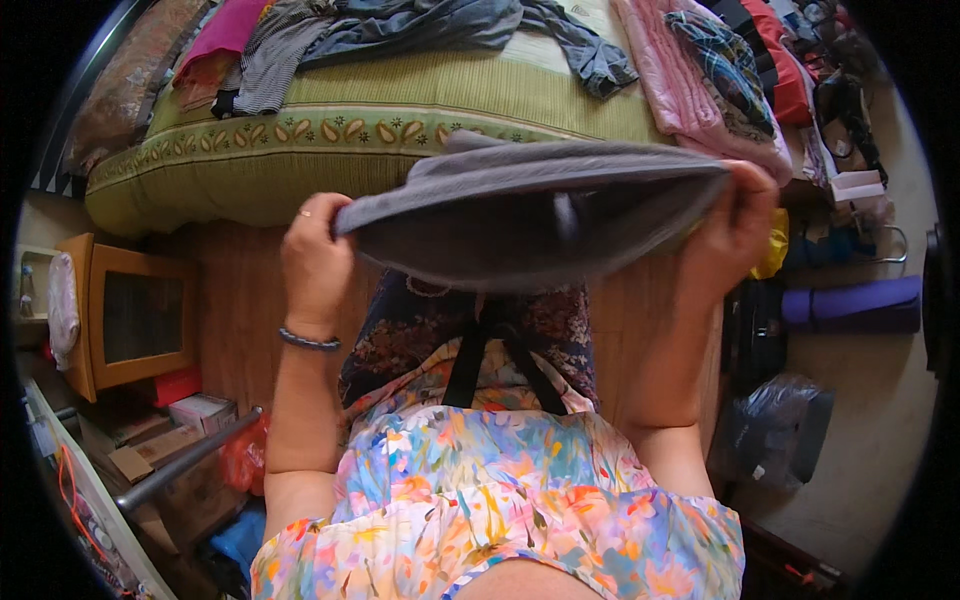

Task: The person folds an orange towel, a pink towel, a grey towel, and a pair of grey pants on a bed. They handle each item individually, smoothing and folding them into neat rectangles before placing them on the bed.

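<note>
A grey garment (530, 175) hangs stretched between my two hands, above my lap. Its wide edge gapes toward me, showing the dark inside and a small pale strip that looks like a tag. Which kind of garment it is I cannot tell. My left hand (318, 255) is closed on its left end, with a braided bracelet at the wrist. On the right end my right hand (735, 220) is closed too, slightly blurred. Beyond the garment is a bed with a green patterned cover (400, 125). Blue-grey clothes (420, 30) and a striped cloth (268, 70) lie on it.
A folded pink quilt (665, 80) and a plaid cloth (715, 60) lie at the bed's right. Left stands a wooden cabinet (95, 320), with a metal rail (190, 458) nearer me. At right are a rolled purple mat (850, 304) and a plastic-wrapped bag (775, 430).
</note>
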### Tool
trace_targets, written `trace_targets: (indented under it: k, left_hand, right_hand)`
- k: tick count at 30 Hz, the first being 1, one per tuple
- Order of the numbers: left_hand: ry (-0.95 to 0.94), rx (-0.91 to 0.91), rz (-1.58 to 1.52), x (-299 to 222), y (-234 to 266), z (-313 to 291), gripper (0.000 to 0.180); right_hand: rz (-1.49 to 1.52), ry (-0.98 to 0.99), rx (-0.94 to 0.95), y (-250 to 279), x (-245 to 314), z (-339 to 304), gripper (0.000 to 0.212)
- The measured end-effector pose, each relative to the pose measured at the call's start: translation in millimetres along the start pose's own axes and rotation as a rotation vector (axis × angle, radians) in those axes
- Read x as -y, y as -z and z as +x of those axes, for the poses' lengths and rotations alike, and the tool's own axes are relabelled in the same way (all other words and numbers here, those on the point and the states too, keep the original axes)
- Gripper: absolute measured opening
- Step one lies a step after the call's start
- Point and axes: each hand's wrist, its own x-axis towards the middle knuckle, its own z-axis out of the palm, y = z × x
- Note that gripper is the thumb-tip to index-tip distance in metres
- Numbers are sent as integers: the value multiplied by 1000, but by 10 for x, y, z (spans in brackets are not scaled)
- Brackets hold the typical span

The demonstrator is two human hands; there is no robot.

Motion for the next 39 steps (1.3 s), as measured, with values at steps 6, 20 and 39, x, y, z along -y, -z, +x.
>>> trace_targets:
  k: [6,20,39]
  left_hand:
    - [199,11,-344,-20,425,472,15]
    - [-169,195,-1164,-364,1185,1446,30]
    - [922,584,-802,674,637,-1712,16]
  right_hand:
    - [321,11,-253,317,298,489,7]
    - [635,-341,135,278,-250,1231,12]
    - [322,-969,896,1463,-458,-1892,15]
